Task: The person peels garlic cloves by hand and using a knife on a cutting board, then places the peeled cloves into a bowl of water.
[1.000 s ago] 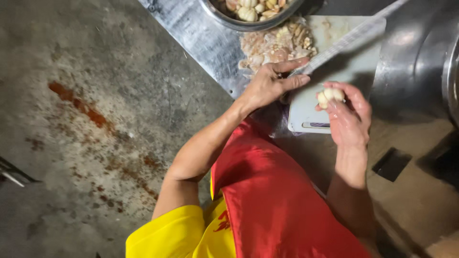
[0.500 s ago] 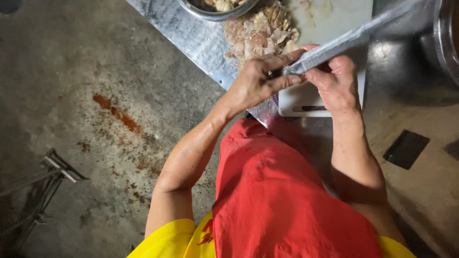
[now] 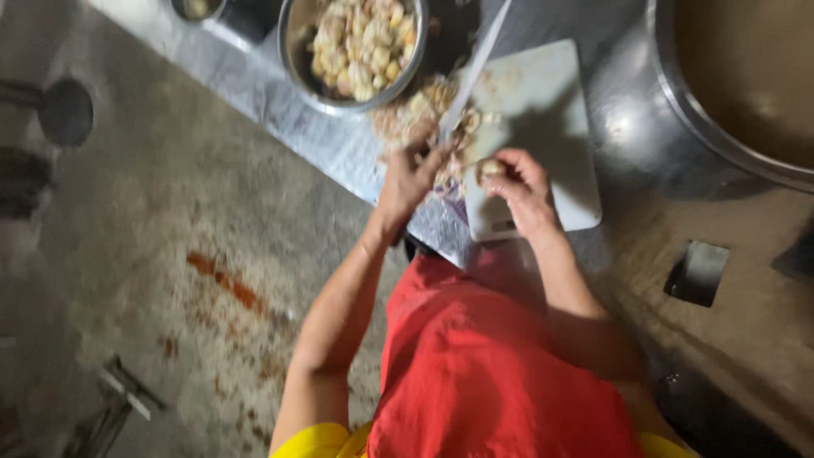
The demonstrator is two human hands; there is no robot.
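My left hand (image 3: 414,176) is closed around the handle of a long knife (image 3: 475,72), whose blade points away over a pile of pale peels (image 3: 421,112). My right hand (image 3: 521,187) grips a small pale, garlic-like piece (image 3: 489,168) over the near edge of a white cutting board (image 3: 547,102). The two hands are close together but apart. A metal bowl (image 3: 298,72) full of pale peeled pieces stands just beyond the pile. The picture is blurred by motion.
A big metal basin (image 3: 678,93) fills the far right. A small bowl (image 3: 195,10) sits at the far left of the steel counter (image 3: 280,119). The concrete floor carries a red stain (image 3: 225,282), a square drain (image 3: 697,271), a dark round object (image 3: 64,110) and a metal tool (image 3: 119,400).
My left hand has left the peel pile and taken the knife, blade now pointing away. My right hand still holds the pale piece, now near the board's front. The view has shifted.
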